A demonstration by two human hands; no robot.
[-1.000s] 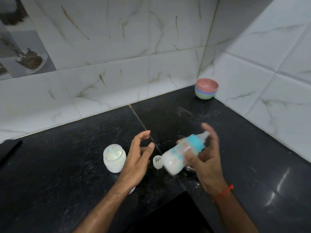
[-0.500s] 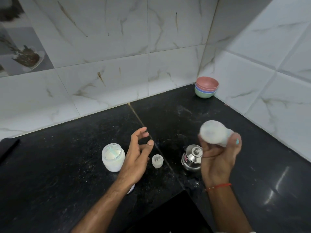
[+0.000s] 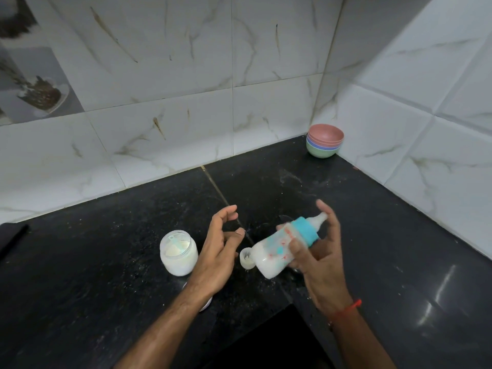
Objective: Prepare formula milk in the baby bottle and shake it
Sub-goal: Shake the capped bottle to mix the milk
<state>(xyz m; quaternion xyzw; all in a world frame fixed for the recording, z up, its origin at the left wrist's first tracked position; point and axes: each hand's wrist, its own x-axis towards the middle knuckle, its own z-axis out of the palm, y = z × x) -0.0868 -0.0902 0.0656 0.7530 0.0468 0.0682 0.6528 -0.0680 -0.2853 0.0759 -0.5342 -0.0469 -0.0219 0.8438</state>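
My right hand grips the baby bottle, which is filled with white milk and has a teal collar and a clear teat. The bottle lies tilted above the black counter, teat up and to the right, base down to the left, slightly blurred. My left hand hovers open beside it, fingers curled and apart, holding nothing. An open jar of white formula powder with a pale scoop inside stands left of my left hand. The small clear bottle cap lies on the counter just under the bottle's base.
A stack of coloured bowls sits in the far corner against the tiled walls. A white lid peeks out under my left wrist. The black counter is speckled with powder. A dark recess opens at the near edge.
My right hand swung the bottle up with its base toward me, then back down to a tilted pose with the teat up-right. It now hides the steel pot. My left hand stayed put.
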